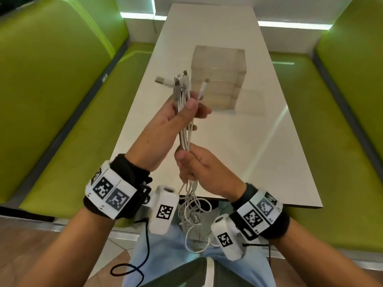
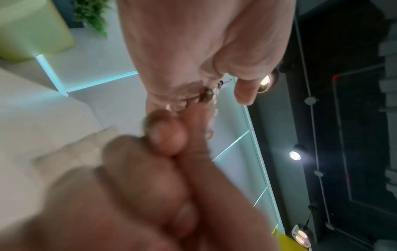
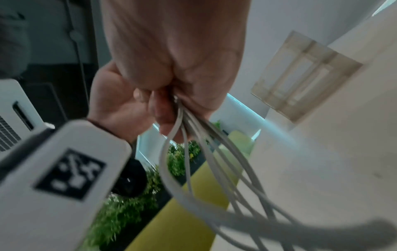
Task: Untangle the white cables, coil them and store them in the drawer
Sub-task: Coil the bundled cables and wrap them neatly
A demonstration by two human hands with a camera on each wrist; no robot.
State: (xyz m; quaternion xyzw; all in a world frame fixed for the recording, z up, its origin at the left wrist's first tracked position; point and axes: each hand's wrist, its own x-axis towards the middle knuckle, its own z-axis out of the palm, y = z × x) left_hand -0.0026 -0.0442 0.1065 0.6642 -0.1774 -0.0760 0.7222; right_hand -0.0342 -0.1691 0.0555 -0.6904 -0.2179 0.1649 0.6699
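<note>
Several white cables [image 1: 185, 129] run as one bundle between my two hands above the table's near end. My left hand [image 1: 184, 108] grips the bundle near its plug ends, which fan out above the fingers [image 1: 178, 81]. My right hand [image 1: 187, 162] is closed around the same bundle lower down; in the right wrist view the cables [image 3: 193, 152] leave that fist [image 3: 171, 95] and sweep away. Below it the loose cable ends [image 1: 193, 214] hang tangled over my lap. A translucent drawer unit [image 1: 217, 77] stands on the table beyond the hands, its drawers closed.
The white table [image 1: 238, 152] stretches away between two green benches [image 1: 62, 121] [image 1: 342, 121]. A black camera cord [image 1: 132, 270] loops by my left knee. The left wrist view is blurred by close fingers [image 2: 167, 139].
</note>
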